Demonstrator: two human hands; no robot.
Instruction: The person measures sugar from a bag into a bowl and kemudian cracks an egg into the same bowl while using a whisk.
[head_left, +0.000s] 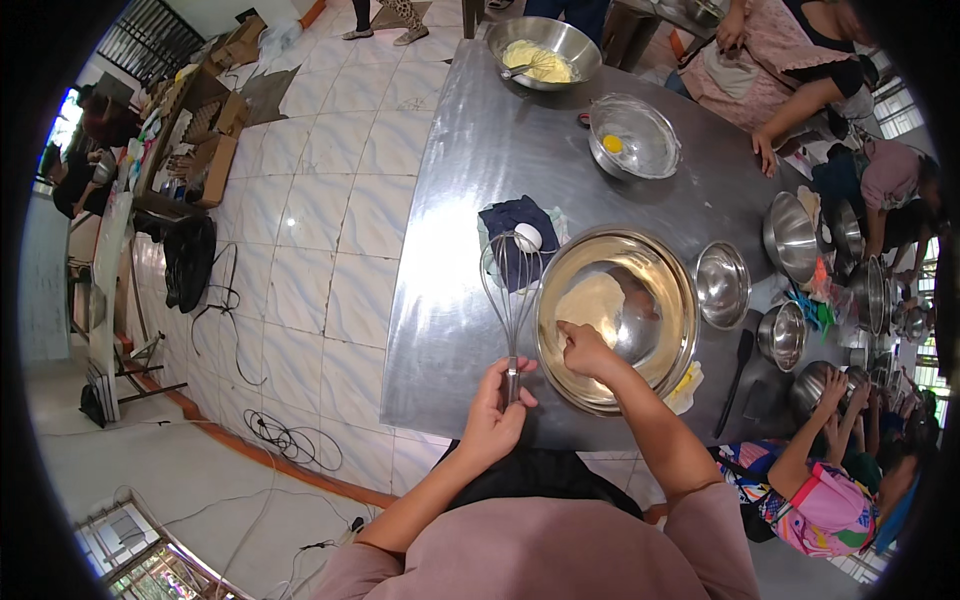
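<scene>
My left hand (501, 405) grips the metal handle of a balloon whisk (513, 300), its wire loops pointing away from me. My right hand (589, 351) reaches into a large stainless steel mixing bowl (544, 352), index finger extended and the other fingers curled; I see nothing held in it. That fingertip is at the edge of a heap of pale powder (596, 300), but contact is unclear. The bowl seems stacked in another. A white egg (528, 237) rests on a folded dark cloth (499, 221) beyond the whisk's wires.
A steel bowl (637, 165) with an egg yolk (612, 143) and another with yellow batter (544, 60) stand farther off. Right of me are a small bowl (723, 285), a black spatula (735, 382) and a yellow-stained wrapper (684, 388). Other people work along the metal table (442, 352).
</scene>
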